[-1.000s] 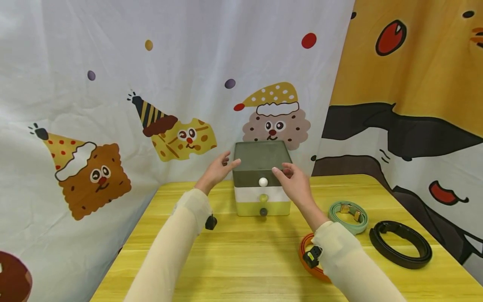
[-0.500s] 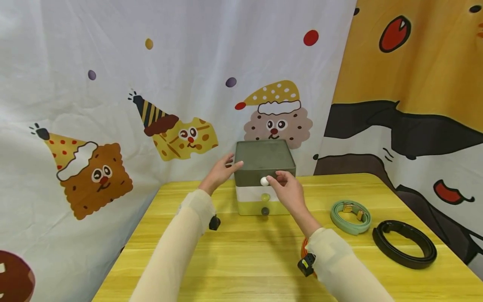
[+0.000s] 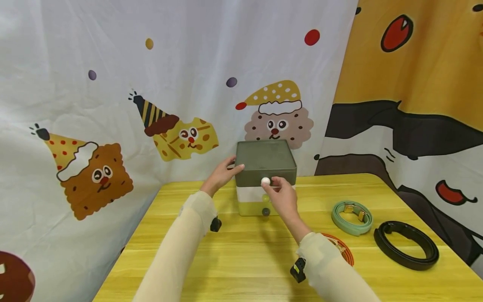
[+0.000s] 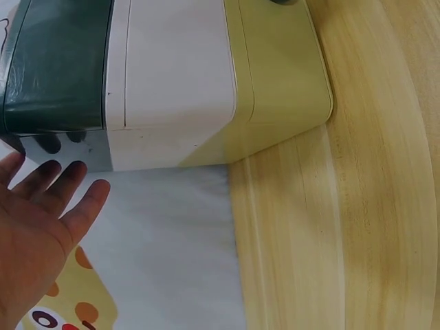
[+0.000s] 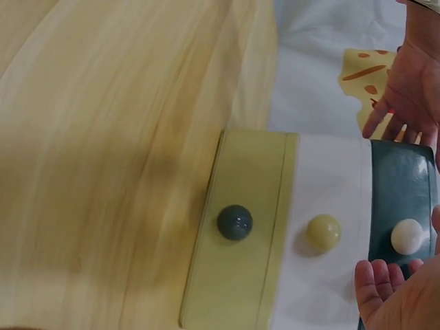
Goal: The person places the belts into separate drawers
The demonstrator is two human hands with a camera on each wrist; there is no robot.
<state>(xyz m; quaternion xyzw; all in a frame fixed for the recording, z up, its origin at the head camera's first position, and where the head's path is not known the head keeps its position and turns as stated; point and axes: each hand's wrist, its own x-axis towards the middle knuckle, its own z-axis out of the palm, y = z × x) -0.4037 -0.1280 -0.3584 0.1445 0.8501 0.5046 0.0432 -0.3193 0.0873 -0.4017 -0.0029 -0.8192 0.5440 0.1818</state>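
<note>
A small three-drawer box (image 3: 266,155) stands at the back of the table, stacked dark green, white and yellow. Its top drawer front carries a white knob (image 3: 266,181); below are a yellow knob (image 5: 323,232) and a dark grey knob (image 5: 235,222). My left hand (image 3: 223,174) is at the box's upper left side, fingers extended along the green tier and thumb by the top front corner. My right hand (image 3: 282,198) is right at the white knob, thumb close to it. In the right wrist view, its fingers (image 5: 369,283) are apart from the knob. All drawers look closed.
Right of the box lie a coiled green belt (image 3: 352,229), a black belt (image 3: 415,265) and an orange belt (image 3: 349,251) partly behind my right sleeve. A printed cartoon curtain (image 3: 188,50) hangs behind the wooden table (image 3: 241,256).
My right hand has moved left and down from the box's front right corner to the white knob. My left hand has come in closer to the box's left side.
</note>
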